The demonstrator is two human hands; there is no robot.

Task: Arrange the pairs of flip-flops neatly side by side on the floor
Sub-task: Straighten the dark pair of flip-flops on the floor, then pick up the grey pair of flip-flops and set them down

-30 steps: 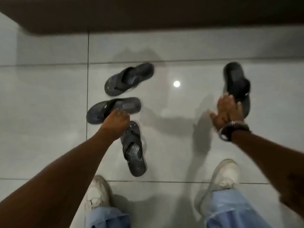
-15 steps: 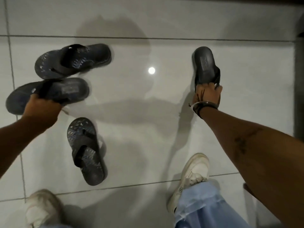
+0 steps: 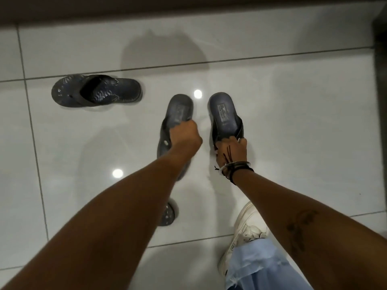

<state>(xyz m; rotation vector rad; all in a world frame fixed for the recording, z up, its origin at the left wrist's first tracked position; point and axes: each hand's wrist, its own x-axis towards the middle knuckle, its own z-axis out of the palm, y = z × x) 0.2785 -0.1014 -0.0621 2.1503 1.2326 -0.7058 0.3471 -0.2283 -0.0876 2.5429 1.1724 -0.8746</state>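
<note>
Swung rightward, one dark rubber flip-flop [image 3: 178, 113] now parallels its matching flip-flop [image 3: 223, 114] on open white tile floor [image 3: 303, 126]; left hand [image 3: 185, 136] and right hand [image 3: 231, 150] fingers clamp one each.

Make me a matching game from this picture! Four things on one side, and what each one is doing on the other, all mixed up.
Things:
1. sideways flip-flop
2. left hand
3. right hand
4. white sneaker

Clues:
A. bracelets on its wrist, grips the rightmost flip-flop
B. lies alone on the floor, untouched
C. pokes out under a blue trouser leg
D. bare wrist, grips the middle flip-flop

Pairs: 1-B, 2-D, 3-A, 4-C
</note>
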